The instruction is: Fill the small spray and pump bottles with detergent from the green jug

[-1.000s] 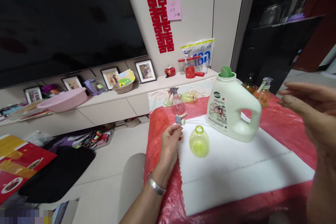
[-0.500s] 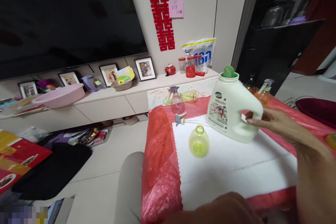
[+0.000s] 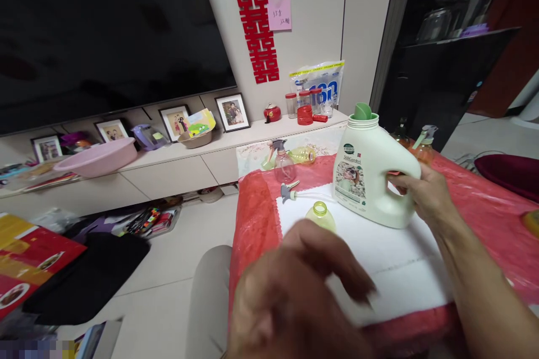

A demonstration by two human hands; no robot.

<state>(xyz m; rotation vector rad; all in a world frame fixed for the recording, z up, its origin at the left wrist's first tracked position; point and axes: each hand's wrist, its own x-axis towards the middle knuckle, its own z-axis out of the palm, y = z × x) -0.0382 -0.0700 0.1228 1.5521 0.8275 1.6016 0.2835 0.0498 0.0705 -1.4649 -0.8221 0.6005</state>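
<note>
My right hand (image 3: 427, 190) grips the handle of a pale green detergent jug (image 3: 379, 179), fingers through its opening. The jug stands upright on a white cloth, with a green cap (image 3: 362, 111) in its mouth. In the foreground my left hand (image 3: 290, 297) is raised and blurred, its fingers loosely bent and apart, holding nothing I can see. Behind it, partly hidden, stands a yellow-green bottle (image 3: 320, 216) without a top. A grey spray head (image 3: 288, 193) with a clear tube lies beyond that bottle.
A pink spray bottle (image 3: 284, 168) and a lying yellow bottle (image 3: 303, 155) are farther back on the table. An orange spray bottle (image 3: 424, 148) stands behind the jug. Red plastic (image 3: 255, 207) covers the table under the white cloth (image 3: 404, 286).
My left hand has risen from the lower edge, now covering part of the yellow-green bottle. My right hand has closed further around the jug's handle. The jug stays in place.
</note>
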